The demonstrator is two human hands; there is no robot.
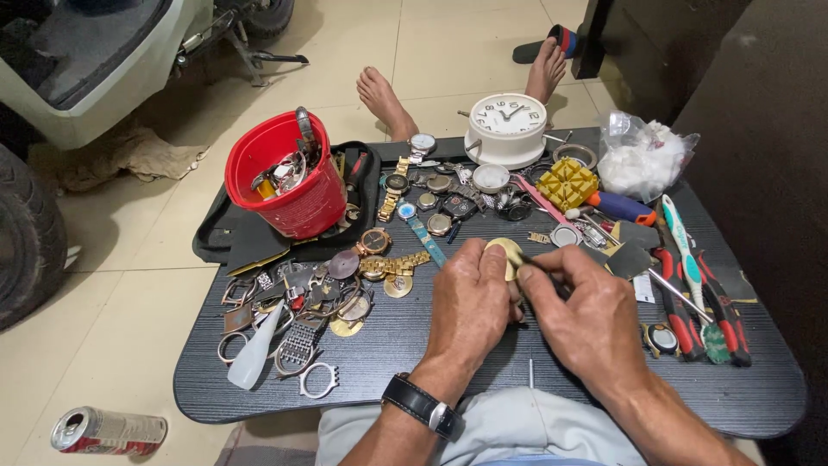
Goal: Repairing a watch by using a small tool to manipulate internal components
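My left hand [470, 306] pinches a small round gold watch case [504, 255] above the dark lap table [483, 380]. My right hand [586, 315] holds a thin dark tool [539, 274] with its tip against the case. A black wristwatch [423, 406] is strapped on my left wrist. Loose watches and watch parts [405, 229] lie just beyond both hands, and a small pin [530, 373] lies on the table between my wrists.
A red bucket [289, 177] of parts stands at the back left on a black pouch. A white clock [507, 128], yellow block [567, 182], plastic bag [642, 155], pliers and toothbrush [690, 259] lie right. A can [108, 431] lies on the floor.
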